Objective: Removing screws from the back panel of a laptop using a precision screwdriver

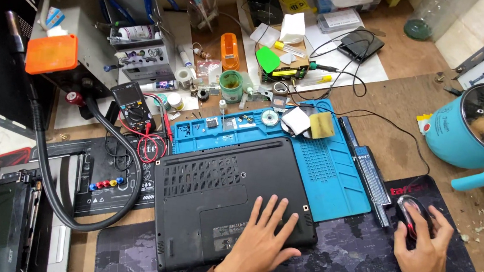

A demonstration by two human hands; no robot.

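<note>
1. Left hand (pixel 261 241) lay flat, palm down, low in the centre of the frame; fingers (pixel 275 209) spread apart and pressed on the black underside of the laptop (pixel 214 191), clamped on nothing.
2. Laptop rested bottom-up in the middle of the frame, upper edge over the blue work mat (pixel 331 172), lower edge on the dark desk mat (pixel 353 260).
3. Right hand (pixel 425 254) sat at lower right, draped over a black mouse (pixel 414 216) with a red glow; fingers curved loosely around it, index and middle stretched over the top, touching the shell.
4. Mouse stood on the dark desk mat, well apart from the laptop.
5. Long black battery pack (pixel 366 169) lay along the right edge of the blue mat, between laptop and mouse.
6. Yellow sponge (pixel 321 125) and a white cloth (pixel 296 121) sat side by side on the upper part of the blue mat.
7. Multimeter (pixel 133 104) with red and black leads stood left of the blue mat, above centre.
8. Turquoise pot (pixel 472 137) with a glass lid occupied the right edge of the wooden tabletop (pixel 405 108).
9. Flexible black hose (pixel 54 179) curved down the left side.
</note>
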